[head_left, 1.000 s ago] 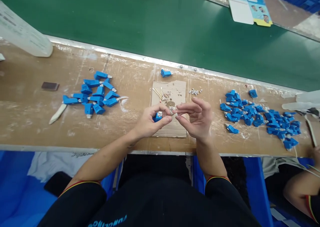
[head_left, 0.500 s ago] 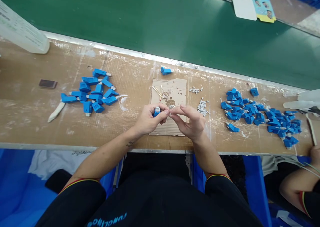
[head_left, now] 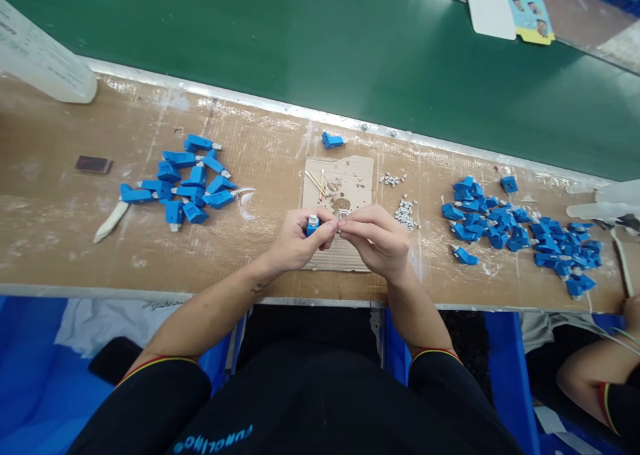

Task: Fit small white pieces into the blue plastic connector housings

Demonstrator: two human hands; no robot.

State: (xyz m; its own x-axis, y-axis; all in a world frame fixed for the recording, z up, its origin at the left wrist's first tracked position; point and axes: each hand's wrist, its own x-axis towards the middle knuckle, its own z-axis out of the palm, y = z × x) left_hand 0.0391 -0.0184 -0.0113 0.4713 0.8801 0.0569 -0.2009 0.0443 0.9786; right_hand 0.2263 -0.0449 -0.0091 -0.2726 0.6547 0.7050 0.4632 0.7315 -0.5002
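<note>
My left hand [head_left: 299,240] is closed around a blue plastic piece [head_left: 313,224] with a pale grey tip. Its thumb and forefinger reach right and meet the fingertips of my right hand [head_left: 379,238]. My right hand is pinched shut there, on something too small to make out. Beneath both hands lies a stained cardboard sheet [head_left: 337,261]. Thin sticks [head_left: 316,183], one with a red tip, rest on it just beyond my hands, near a small clear round dish [head_left: 343,213]. Small grey pieces [head_left: 405,213] are heaped to the right of my right hand.
Blue pieces with grey tips [head_left: 194,191] lie in a group at left; a bigger pile [head_left: 493,218] is at right. A single one [head_left: 332,140] lies beyond the cardboard. A translucent bottle [head_left: 50,61] stands far left. Another person's arm [head_left: 590,378] is at right.
The spread fingers of my right hand have folded in beside its pinching fingertips. My left hand stays about where it was, still around the blue piece.
</note>
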